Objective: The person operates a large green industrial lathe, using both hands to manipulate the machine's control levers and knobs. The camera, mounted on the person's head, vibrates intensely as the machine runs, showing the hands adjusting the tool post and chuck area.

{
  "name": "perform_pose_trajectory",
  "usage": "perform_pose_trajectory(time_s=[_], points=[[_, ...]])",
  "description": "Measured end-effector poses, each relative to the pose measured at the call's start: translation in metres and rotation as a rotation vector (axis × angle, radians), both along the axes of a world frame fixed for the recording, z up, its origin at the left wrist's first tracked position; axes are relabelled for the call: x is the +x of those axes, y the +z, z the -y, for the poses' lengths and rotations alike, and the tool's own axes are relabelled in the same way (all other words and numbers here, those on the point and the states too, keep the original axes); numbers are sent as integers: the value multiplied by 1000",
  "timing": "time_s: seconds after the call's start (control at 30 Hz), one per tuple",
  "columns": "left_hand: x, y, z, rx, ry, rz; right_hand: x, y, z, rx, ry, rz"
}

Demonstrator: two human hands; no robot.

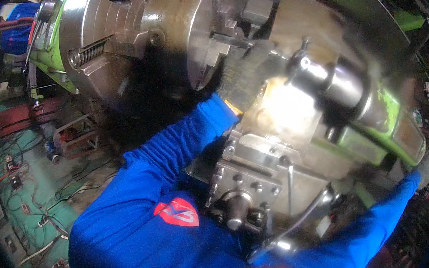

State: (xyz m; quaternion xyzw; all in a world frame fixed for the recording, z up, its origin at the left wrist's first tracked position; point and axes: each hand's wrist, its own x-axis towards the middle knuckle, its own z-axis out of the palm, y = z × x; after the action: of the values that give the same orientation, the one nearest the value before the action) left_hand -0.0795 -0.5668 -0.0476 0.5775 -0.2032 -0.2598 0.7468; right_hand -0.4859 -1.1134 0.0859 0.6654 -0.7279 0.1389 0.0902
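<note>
My left hand (244,77), in a dark grey work glove with a yellow cuff edge, reaches in between the lathe's workpiece and its tailstock. It lies beside a metal jaw-like block (216,56) at the face of a large round steel workpiece (177,20). Its fingers are blurred and partly hidden, so their grip does not show. At far right my right hand (428,156), also gloved, is at the outer end of the green tailstock (384,112). The tailstock's body hides most of its fingers. A shiny steel quill (345,85) points from the tailstock toward the workpiece.
A large slotted chuck faceplate (88,21) stands at left. Close to my chest are the tool post (238,207) and a long lever (305,211). Cables (49,216) trail over the green floor at lower left, near a metal frame (76,132).
</note>
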Motion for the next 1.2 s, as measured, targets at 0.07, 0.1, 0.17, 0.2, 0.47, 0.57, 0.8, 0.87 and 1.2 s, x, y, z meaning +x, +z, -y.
perform_pose_trajectory(time_s=[0.07, 0.1, 0.17, 0.2, 0.47, 0.57, 0.8, 0.87, 1.2], points=[[3, -12, 1, 20, 20, 165, 0, -2, 14, 53, 17, 30], [2, -5, 4, -32, 29, 46, -6, -4, 22, 84, 16, 45], [1, 32, 9, -174, 65, -367, -21, -4, 39, 147, 3, 78], [0, 50, 11, -259, 83, -661, -31, -1, 45, 175, -10, 89], [0, 41, 7, -118, 105, -457, 2, 7, -11, 110, 15, 341], [9, 12, -3, 462, 88, 695, -19, 8, 18, 221, -9, 334], [6, 20, -1, 625, -27, 831, -28, -2, 22, 178, -13, 285], [6, 26, 4, 150, -59, -25, -18, 1, 22, 169, -34, 268], [0, 27, 5, -102, 11, -289, -19, 0, 19, 166, -59, 227]])
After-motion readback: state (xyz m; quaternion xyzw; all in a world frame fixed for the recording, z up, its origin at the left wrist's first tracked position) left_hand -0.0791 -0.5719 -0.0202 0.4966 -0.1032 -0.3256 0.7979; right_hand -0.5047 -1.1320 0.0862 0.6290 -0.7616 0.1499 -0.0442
